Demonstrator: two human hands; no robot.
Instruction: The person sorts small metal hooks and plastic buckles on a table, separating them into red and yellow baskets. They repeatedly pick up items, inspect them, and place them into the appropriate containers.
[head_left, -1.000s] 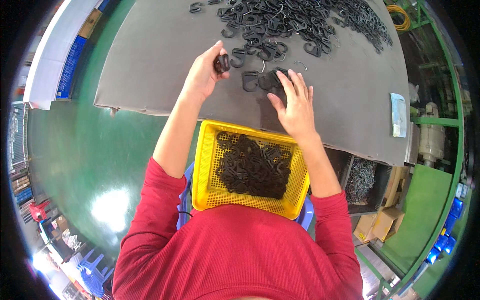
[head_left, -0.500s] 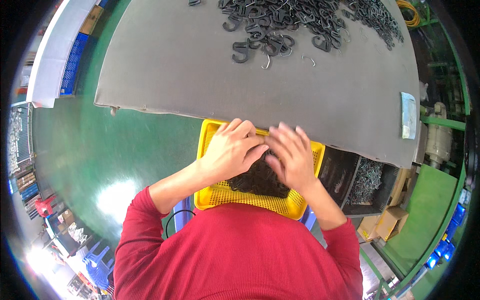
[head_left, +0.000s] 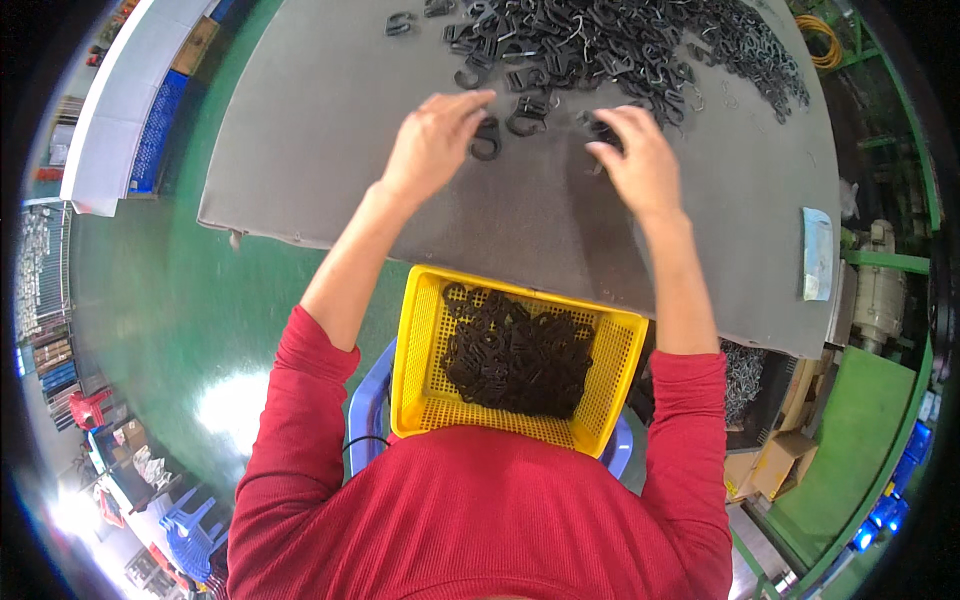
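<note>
Over the grey table, my left hand (head_left: 432, 143) reaches out with its fingers extended, their tips at the upper end of a black plastic hook (head_left: 486, 140). My right hand (head_left: 640, 160) is curled, its thumb and fingers around another black hook (head_left: 606, 133), partly hidden by the hand. Between the hands lies a further hook with an open curved end (head_left: 526, 118). Beyond them spreads a large heap of black hooks (head_left: 570, 45). Close to my body, a yellow perforated basket (head_left: 420, 340) holds many black pieces (head_left: 515, 355).
The grey table (head_left: 320, 130) has its near edge just beyond the basket. Small metal hooks (head_left: 765, 60) are piled at the far right. A blue-white packet (head_left: 816, 255) lies by the right edge. Below it stand a dark bin of metal parts (head_left: 742, 380) and a cardboard box (head_left: 785, 455).
Both hands have moved from above the basket forward to the hooks on the table, uncovering the basket's contents. A few hooks at the heap's near edge have shifted.
</note>
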